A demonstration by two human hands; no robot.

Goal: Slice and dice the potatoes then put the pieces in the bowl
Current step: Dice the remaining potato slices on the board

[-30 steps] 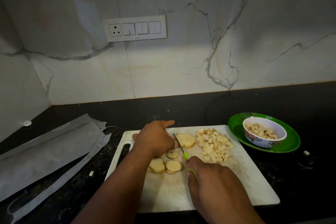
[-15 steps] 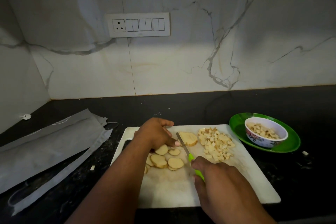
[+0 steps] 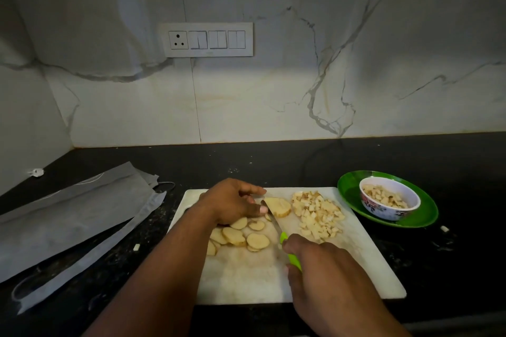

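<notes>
Potato (image 3: 278, 206) chunk sits near the far edge of the board (image 3: 356, 262), cut face up; my left hand (image 3: 232, 204) is curled over beside it, fingertips touching its left side, though I can't really tell if it's gripping or just steadying; right hand (image 3: 320, 268) is wrapped tight round the green handle of the knife (image 3: 273, 223), blade angled up to the chunk's left edge; slices (image 3: 243, 236) lie in a loose overlapping bunch under my left wrist; dice (image 3: 317, 213) are heaped just right of the chunk; bowl (image 3: 388, 209) with more dice stands on a green plate (image 3: 421, 216) right of the board; grey bags (image 3: 71, 216) lie on the left of the dark counter (image 3: 451, 268).
</notes>
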